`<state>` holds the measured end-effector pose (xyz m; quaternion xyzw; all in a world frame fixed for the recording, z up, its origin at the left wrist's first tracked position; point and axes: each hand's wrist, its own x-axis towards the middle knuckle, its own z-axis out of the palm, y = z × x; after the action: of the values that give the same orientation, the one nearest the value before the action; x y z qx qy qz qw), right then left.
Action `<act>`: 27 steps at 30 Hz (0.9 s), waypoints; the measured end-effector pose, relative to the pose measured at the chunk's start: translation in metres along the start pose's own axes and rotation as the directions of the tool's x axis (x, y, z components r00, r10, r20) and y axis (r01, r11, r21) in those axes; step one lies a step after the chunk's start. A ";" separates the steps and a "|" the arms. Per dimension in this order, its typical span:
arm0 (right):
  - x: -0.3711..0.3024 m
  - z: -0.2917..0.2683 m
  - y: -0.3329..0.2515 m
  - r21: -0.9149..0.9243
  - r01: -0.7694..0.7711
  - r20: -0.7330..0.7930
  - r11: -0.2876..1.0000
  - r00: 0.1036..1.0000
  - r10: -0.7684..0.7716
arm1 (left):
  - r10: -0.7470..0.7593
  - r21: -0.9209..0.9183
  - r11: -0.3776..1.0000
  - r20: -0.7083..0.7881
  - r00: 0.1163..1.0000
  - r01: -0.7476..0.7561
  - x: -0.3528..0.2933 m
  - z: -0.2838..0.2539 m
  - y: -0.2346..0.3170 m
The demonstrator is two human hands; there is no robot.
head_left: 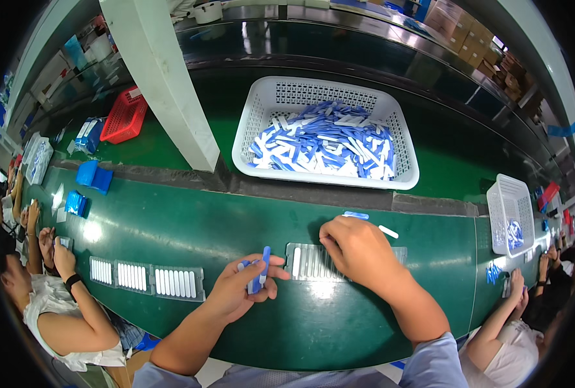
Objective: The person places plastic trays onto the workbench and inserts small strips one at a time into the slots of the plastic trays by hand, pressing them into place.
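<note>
My left hand (250, 279) is closed around a few flat, round-ended blue-and-white strips (259, 278), held above the green table. Just right of it lies a clear plastic tray (314, 262) with narrow slots. One white strip (296, 262) sits in its leftmost slot, and the slots beside it look bare. Over the tray's right half hovers my right hand (358, 249), fingers bent and pinched together. Whatever its fingertips hold is hidden, as is part of the tray. Beyond that hand lie a loose blue strip (356, 215) and a white strip (388, 231).
A white basket (326, 180) heaped with strips stands past the table's raised edge. Trays filled with white strips (175, 283) lie at left, near blue packets (76, 203). A white post (171, 84) rises behind. Another basket (501, 242) stands right. Co-workers sit on both sides.
</note>
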<state>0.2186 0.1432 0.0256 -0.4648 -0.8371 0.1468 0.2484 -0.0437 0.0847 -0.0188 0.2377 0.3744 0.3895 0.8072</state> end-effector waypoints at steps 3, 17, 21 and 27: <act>-0.004 0.001 -0.006 0.030 0.027 -0.031 0.999 0.999 -0.026 | -0.014 0.009 1.000 -0.022 1.000 0.014 -0.001 0.001 0.000; -0.041 0.012 -0.017 -0.073 0.185 0.219 0.980 0.962 -0.165 | -0.057 -0.008 0.998 -0.011 0.998 0.057 -0.002 0.003 0.000; -0.052 0.012 -0.011 -0.056 0.349 0.257 0.936 0.911 -0.324 | -0.047 -0.018 0.999 0.021 0.999 0.048 -0.004 0.003 -0.001; -0.052 0.006 -0.019 -0.070 0.227 0.319 0.971 0.928 -0.193 | -0.030 0.025 0.999 0.046 0.998 0.029 -0.005 0.003 0.002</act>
<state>0.2243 0.0890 0.0151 -0.3561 -0.9172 0.1461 0.1032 -0.0443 0.0814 -0.0140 0.2507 0.3638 0.3673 0.8185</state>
